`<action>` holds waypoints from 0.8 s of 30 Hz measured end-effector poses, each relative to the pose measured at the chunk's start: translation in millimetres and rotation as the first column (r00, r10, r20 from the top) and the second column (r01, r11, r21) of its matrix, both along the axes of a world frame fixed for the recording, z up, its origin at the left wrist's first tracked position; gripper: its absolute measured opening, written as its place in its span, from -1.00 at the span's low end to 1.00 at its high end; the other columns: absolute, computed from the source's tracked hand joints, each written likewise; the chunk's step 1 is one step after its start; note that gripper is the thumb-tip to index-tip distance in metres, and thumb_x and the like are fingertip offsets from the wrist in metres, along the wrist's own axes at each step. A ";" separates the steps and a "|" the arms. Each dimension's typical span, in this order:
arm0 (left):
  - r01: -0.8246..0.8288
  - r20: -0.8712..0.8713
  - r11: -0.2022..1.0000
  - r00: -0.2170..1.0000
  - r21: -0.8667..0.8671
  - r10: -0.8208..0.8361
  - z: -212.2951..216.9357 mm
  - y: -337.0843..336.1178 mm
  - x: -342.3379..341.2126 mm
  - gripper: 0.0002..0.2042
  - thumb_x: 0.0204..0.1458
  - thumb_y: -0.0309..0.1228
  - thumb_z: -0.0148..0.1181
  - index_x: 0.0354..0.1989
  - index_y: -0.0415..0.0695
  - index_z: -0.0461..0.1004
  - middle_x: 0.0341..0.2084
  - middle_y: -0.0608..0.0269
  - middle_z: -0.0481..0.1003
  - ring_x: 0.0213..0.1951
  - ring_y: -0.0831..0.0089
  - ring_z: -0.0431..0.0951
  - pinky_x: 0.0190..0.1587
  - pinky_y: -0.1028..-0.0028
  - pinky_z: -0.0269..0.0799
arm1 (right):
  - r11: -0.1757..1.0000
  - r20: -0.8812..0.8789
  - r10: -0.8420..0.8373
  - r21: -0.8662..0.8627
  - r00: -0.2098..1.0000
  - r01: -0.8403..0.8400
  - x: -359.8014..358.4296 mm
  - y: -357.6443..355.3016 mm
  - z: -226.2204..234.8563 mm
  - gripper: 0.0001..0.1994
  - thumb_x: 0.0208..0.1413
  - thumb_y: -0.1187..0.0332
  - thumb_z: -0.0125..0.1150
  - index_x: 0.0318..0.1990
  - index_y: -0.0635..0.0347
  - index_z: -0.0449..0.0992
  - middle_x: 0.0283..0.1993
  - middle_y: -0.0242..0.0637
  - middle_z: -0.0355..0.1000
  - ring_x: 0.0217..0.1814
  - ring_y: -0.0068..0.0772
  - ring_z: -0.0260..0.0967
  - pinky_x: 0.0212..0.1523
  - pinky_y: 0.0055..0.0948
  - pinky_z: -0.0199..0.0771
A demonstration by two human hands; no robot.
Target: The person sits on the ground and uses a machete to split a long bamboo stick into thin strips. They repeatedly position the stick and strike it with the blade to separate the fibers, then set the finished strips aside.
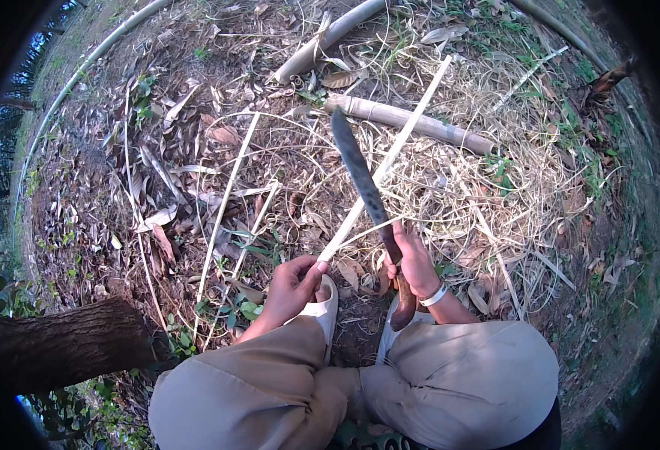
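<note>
My left hand (291, 289) pinches the near end of a long pale bamboo strip (422, 97), which slants away to the upper right. In my right hand (414, 264) is a machete (357, 168), its fingers closed round the brown wooden handle. The dark, mottled blade points away and a little left, and it crosses over the strip. A thin pale sliver (367, 234) runs between the strip and the blade near my right fingers; whether it is joined to the strip I cannot tell.
Curly pale shavings (525, 202) and dry leaves litter the ground. Beyond the blade lie a cut bamboo pole (420, 126) and a second pole (330, 39). Several thin strips (227, 202) lie at the left. A tree trunk (67, 343) stands close at the lower left. White shoes (328, 315) are below my hands.
</note>
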State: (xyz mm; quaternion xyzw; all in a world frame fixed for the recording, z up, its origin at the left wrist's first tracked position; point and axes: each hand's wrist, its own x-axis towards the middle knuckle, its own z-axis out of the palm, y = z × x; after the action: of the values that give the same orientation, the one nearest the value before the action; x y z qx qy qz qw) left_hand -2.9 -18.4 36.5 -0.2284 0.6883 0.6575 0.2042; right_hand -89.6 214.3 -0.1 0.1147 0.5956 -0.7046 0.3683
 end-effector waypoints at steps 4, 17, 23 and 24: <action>0.026 -0.229 0.977 0.970 -0.211 -0.076 62.0 -32.2 -43.3 -0.72 0.25 -0.29 0.13 -0.21 -0.32 0.54 -0.65 0.41 0.42 -0.57 0.71 0.31 -0.55 0.57 0.20 | 0.955 -0.066 -0.282 -0.114 0.957 0.273 -31.3 21.9 35.7 -0.78 0.29 0.22 0.01 -0.34 0.14 0.34 -0.62 -0.42 0.27 -0.66 -0.59 0.26 -0.59 -0.57 0.33; -0.286 -0.881 0.899 0.434 -0.331 -0.187 322.8 -141.5 -198.9 -0.83 0.30 -0.38 0.02 -0.01 -0.14 0.39 -0.50 0.33 0.54 -0.44 0.60 0.52 -0.37 0.60 0.40 | 0.958 -0.247 -0.239 -0.220 0.939 0.186 -56.7 63.7 86.5 -0.91 0.14 0.49 0.07 -0.21 0.25 0.34 -0.56 -0.37 0.31 -0.63 -0.52 0.33 -0.61 -0.51 0.45; -0.187 -0.908 0.981 0.417 -0.050 0.034 330.1 -52.3 -307.2 -0.84 0.33 -0.39 -0.07 0.01 -0.11 0.26 -0.26 0.04 0.62 -0.12 0.29 0.62 -0.06 0.30 0.50 | 0.963 -0.507 -0.264 -0.189 0.821 0.194 -94.1 89.7 154.6 -0.76 0.21 0.43 0.12 0.01 0.28 0.41 -0.58 -0.41 0.31 -0.68 -0.54 0.34 -0.70 -0.52 0.42; -0.175 -0.936 0.985 0.349 -0.008 0.055 329.7 -52.3 -317.5 -0.86 0.33 -0.42 -0.06 0.00 -0.11 0.25 -0.26 0.05 0.62 -0.14 0.30 0.63 -0.10 0.32 0.53 | 0.967 -0.543 -0.253 -0.170 0.801 0.190 -96.0 80.5 164.0 -0.78 0.23 0.41 0.12 -0.02 0.28 0.44 -0.60 -0.42 0.31 -0.69 -0.57 0.33 -0.71 -0.55 0.39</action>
State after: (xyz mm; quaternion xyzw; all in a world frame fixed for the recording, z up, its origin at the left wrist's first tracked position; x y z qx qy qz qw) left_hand -320.4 -70.7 366.2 0.1260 0.6987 0.6460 -0.2805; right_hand -185.7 294.7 163.8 -0.0479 0.6213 -0.7760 0.0979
